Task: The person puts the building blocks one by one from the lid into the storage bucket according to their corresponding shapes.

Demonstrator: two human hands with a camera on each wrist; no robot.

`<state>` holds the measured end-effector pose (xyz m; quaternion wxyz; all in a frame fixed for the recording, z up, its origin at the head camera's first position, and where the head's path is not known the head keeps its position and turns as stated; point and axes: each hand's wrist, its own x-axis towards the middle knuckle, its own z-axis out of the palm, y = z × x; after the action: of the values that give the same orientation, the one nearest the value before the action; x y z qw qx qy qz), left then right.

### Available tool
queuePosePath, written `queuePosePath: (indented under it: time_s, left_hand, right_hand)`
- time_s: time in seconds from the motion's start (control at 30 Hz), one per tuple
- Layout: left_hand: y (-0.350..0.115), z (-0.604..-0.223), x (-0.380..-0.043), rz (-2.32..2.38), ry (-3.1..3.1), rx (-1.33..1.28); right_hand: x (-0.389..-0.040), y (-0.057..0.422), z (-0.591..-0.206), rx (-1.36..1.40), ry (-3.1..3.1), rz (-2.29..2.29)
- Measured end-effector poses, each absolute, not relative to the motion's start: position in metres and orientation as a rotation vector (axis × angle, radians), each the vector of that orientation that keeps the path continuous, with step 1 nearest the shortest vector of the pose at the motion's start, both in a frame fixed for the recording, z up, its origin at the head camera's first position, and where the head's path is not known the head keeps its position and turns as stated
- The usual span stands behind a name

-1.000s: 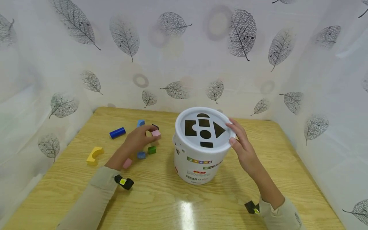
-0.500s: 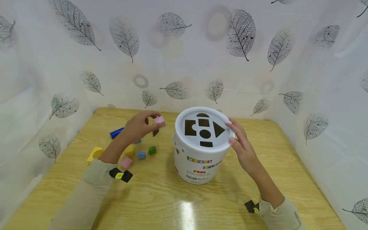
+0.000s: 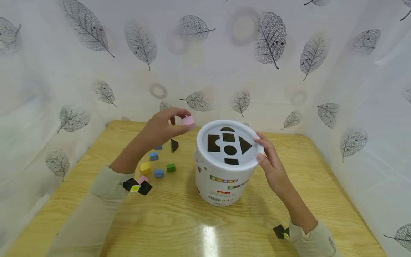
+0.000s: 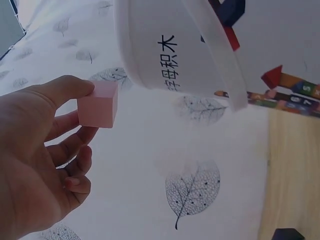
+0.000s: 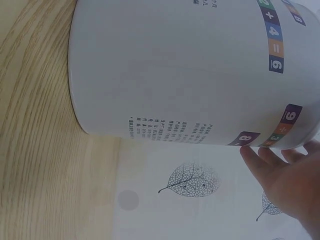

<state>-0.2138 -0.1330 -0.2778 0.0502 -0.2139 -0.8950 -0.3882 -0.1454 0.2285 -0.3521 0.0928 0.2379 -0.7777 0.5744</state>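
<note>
My left hand (image 3: pixel 160 125) pinches a pink cube (image 3: pixel 188 122) between thumb and fingers, raised just left of the bucket's lid. The left wrist view shows the cube (image 4: pixel 97 107) at the thumb tip, apart from the bucket. A white bucket (image 3: pixel 221 185) stands upright on the table. Its pale lid (image 3: pixel 237 132) has several dark shaped holes, among them a square, a circle and a triangle. At the lid's right edge rests my right hand (image 3: pixel 273 167), fingers fairly straight. In the right wrist view its fingertips (image 5: pixel 250 152) touch the bucket's side.
Left of the bucket lie a green block (image 3: pixel 171 167), blue blocks (image 3: pixel 158 173), a yellow block (image 3: pixel 145 167), a pink block (image 3: pixel 143 179) and a dark triangular block (image 3: pixel 174 145). The left arm covers part of the wooden table (image 3: pixel 179 225). Leaf-patterned sheeting (image 3: pixel 218 64) surrounds it.
My left hand has lifted the pink cube from among the blocks, up and right toward the lid. The left forearm now hides the blue cylinder and yellow arch. My right hand stays put.
</note>
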Motion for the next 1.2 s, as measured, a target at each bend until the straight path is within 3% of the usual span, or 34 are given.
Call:
queuePosePath:
  time_s: [0.63,1.2]
  left_hand:
    - [-0.068,-0.263,-0.222,-1.189,-2.681,-1.039]
    - [-0.034,-0.269,-0.228,-1.011,-2.852,-1.057]
  right_hand:
    - [-0.146,0.228,-0.353,0.71,-2.266,1.751]
    - [-0.147,0.229,-0.353,0.71,-2.287,1.734]
